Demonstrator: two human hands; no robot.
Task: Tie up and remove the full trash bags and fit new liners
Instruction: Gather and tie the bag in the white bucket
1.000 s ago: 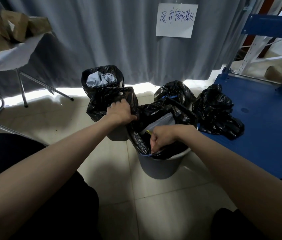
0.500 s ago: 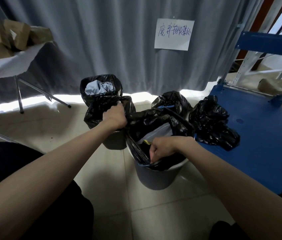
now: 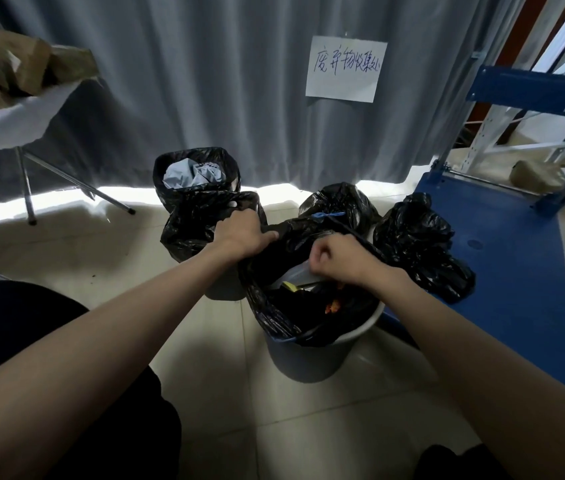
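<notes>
The black trash bag (image 3: 284, 306) sits in the nearest grey bin (image 3: 309, 358) on the tiled floor, its mouth gaping, with papers and scraps showing inside. It is neither tied nor lifted out, so this bin is judged to be at the gathering-up step.

The left hand (image 3: 243, 233) has its grip closed around a bunch of the bag's rim at the far left edge. The right hand (image 3: 340, 259) is curled tight over the bag's mouth, pinching the rim or the blue drawstring (image 3: 329, 215); which of the two cannot be told.

Behind, two tied bags (image 3: 419, 244) lie knotted, one against the curtain and one resting on the blue cart (image 3: 516, 271), so part of the job looks done. Two further lined bins (image 3: 198, 174) stand at the back left, the rear one filled with crumpled paper and untied. No fresh liner is in view, so fitting those is judged to lie ahead.
</notes>
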